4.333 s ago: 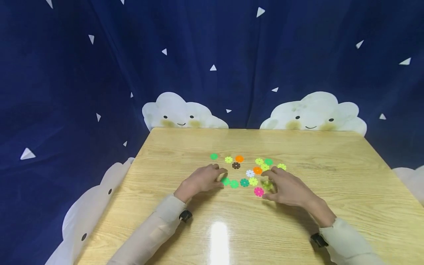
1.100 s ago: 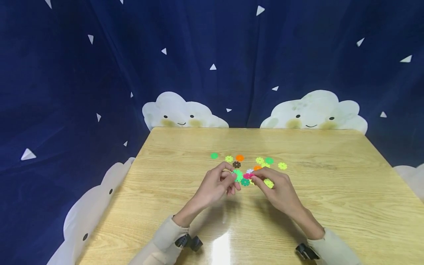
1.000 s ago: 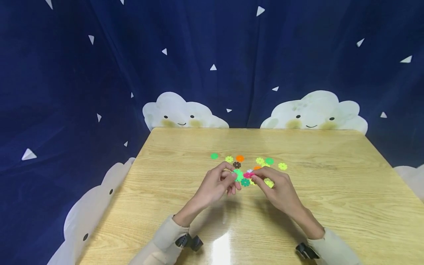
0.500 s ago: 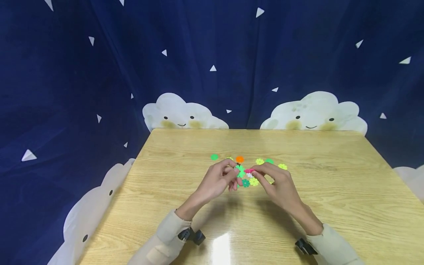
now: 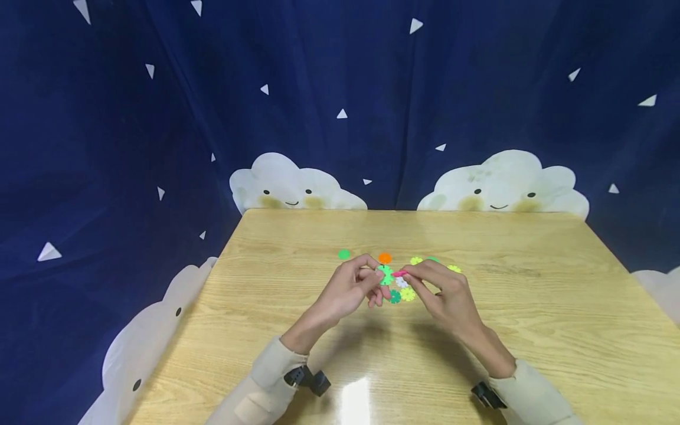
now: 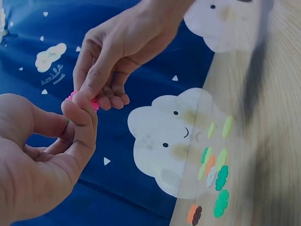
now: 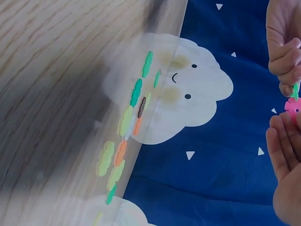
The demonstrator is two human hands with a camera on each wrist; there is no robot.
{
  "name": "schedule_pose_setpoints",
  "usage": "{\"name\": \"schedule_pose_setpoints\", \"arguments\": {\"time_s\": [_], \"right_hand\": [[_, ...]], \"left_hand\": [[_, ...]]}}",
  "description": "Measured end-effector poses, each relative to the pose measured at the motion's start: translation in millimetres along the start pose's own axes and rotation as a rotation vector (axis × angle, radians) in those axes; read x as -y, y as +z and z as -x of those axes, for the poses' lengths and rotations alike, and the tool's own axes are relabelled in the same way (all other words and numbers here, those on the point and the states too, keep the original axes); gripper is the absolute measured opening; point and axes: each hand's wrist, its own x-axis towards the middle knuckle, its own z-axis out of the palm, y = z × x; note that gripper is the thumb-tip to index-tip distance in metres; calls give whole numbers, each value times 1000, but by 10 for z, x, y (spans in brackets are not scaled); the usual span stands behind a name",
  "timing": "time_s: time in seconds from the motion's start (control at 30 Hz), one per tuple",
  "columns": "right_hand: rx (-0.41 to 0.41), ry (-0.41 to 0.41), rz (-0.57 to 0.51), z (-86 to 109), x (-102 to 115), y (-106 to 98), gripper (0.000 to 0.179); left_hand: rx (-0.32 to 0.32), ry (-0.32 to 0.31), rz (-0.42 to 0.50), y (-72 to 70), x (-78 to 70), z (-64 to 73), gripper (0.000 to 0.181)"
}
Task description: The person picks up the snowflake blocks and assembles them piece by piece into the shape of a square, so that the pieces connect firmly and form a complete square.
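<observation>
Thumb and fingers of my left hand (image 5: 345,289) pinch a bright green notched snowflake disc (image 5: 385,275), its face toward the head camera. My right hand (image 5: 443,292) pinches a pink snowflake disc (image 5: 399,273), turned nearly edge-on. Both discs are held up above the table, the pink one's edge right at the green one's right rim. In the right wrist view the pink disc (image 7: 292,107) shows its face, and a sliver of the green disc (image 7: 295,90) meets its edge. Fingers cover most of the green disc in the left wrist view.
Behind the hands, several more discs lie flat on the wooden table (image 5: 276,248): an orange disc (image 5: 385,258), a white disc (image 5: 401,282), a teal disc (image 5: 395,296), a yellow disc (image 5: 408,294) and a green disc (image 5: 344,254). A dark blue curtain (image 5: 319,71) hangs beyond the table.
Both hands, earlier reaching down among the discs, have picked up the green and pink discs and come together. Over the last second, the pink disc has turned edge-on and moved closer to the green one.
</observation>
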Motion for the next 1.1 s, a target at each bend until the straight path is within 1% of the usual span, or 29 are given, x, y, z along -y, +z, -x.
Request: {"name": "schedule_pose_setpoints", "arguments": {"time_s": [0.1,0.17,0.2,0.3,0.33,0.43,0.5,0.63,0.77,0.87,0.97,1.03,1.1], "right_hand": [[-5,-8,-1,-3,-6,9,44],[-6,-13,-5,-3,-7,12,40],[-6,-14,-9,-4,-5,13,35],[-7,-29,-20,2,-3,16,11],[-7,-38,-22,5,-4,18,11],[-14,-83,-21,14,-22,32,30],[-22,-118,-13,17,-40,43,33],[-29,-175,-3,23,-67,66,33],[-22,-237,-5,22,-64,84,31],[-18,-290,-5,9,-46,91,28],[-5,-332,2,-14,-20,94,25],[7,-363,19,-25,-4,96,23],[18,-376,43,-26,13,96,23]], "left_hand": [[5,5,-4,-9,-15,-1,7],[11,13,-8,-14,-22,-2,7],[13,13,-6,-16,-23,-4,7],[22,2,18,-21,-17,-6,7],[24,-6,26,-22,-14,-4,7],[27,-28,53,-24,-1,6,6],[31,-35,66,-22,4,14,6],[35,-29,82,-14,13,33,7],[24,-42,79,2,13,66,8],[4,-74,86,22,9,85,8],[-33,-123,93,45,-5,95,7],[-55,-149,93,62,-16,97,8],[-74,-163,83,76,-23,97,8]]}}
